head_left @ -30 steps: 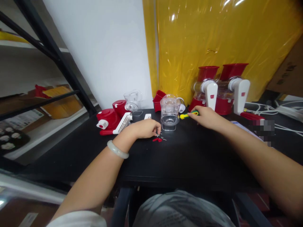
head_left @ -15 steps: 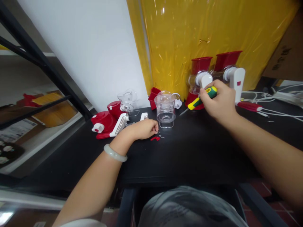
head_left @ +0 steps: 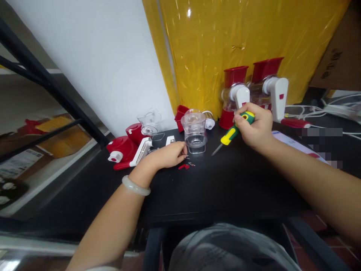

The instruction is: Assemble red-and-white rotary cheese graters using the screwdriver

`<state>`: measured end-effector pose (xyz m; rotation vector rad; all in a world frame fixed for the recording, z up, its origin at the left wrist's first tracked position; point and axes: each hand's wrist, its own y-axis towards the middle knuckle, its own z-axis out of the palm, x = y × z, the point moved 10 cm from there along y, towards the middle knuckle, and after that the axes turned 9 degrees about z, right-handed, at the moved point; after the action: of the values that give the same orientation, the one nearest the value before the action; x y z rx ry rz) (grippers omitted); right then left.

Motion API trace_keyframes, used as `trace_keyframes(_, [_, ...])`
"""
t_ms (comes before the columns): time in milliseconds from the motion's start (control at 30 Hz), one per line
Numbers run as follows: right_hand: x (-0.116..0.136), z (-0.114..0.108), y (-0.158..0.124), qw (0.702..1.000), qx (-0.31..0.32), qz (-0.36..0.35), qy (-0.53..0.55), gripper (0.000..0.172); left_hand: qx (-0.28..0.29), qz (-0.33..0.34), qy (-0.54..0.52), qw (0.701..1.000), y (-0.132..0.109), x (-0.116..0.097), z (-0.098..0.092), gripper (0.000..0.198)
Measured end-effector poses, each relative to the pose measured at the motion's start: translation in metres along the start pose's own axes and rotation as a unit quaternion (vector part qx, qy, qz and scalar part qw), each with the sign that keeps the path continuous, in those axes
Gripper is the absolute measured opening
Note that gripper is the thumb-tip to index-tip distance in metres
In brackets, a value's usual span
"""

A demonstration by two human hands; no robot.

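"On the black table (head_left: pixel 225 188), what was the left hand (head_left: pixel 166 155) doing?"

"It lay knuckles-up near the middle, a pale bangle (head_left: pixel 135 185) on the wrist. Thumb and forefinger tips were pressed together just over a few tiny screws (head_left: pixel 191 164) and a small red piece (head_left: pixel 183 166). Whether a screw sat between the tips was too small to tell."

"And the right hand (head_left: pixel 254 126)?"

"Raised above the table farther right, fingers wrapped tight round the yellow-and-green handle of a screwdriver (head_left: pixel 229 135). Its shaft slanted down to the left, the tip close to the tabletop, just right of a clear plastic container (head_left: pixel 194 131)."

"Did the tip touch anything?"

"I could not tell. It was apart from the screws, which lay just in front of the container."

"What else stood about?"

"Left of the left hand, a red-and-white appliance body (head_left: pixel 124 148) lay on its side, with another clear part (head_left: pixel 149 122) behind it. Two assembled red-and-white machines (head_left: pixel 235 98) stood at the back against a yellow plastic sheet (head_left: pixel 254 34) — right behind the right hand. White cables (head_left: pixel 310 110) ran along the far right, and a white paper sheet (head_left: pixel 284 138) lay beside the right forearm."
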<state>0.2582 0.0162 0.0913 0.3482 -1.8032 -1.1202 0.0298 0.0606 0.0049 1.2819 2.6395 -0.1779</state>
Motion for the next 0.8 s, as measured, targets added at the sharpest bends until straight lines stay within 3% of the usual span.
trace_keyframes(300, [-0.003, 0.018, -0.014, 0.999, 0.028, 0.022, 0.037, 0.014, -0.024, 0.015, -0.088, 0.996, -0.004, 0.0, -0.009, 0.012])
trace_keyframes(533, [-0.017, 0.016, -0.016, 0.986, -0.023, 0.077, 0.145, 0.025, 0.009, 0.043, -0.304, 0.952, -0.013, -0.019, -0.016, 0.018])
trace_keyframes(800, [-0.009, 0.026, -0.019, 0.977, -0.003, 0.112, 0.184, 0.031, -0.002, 0.051, -0.357, 0.933, -0.014, -0.028, -0.02, 0.018])
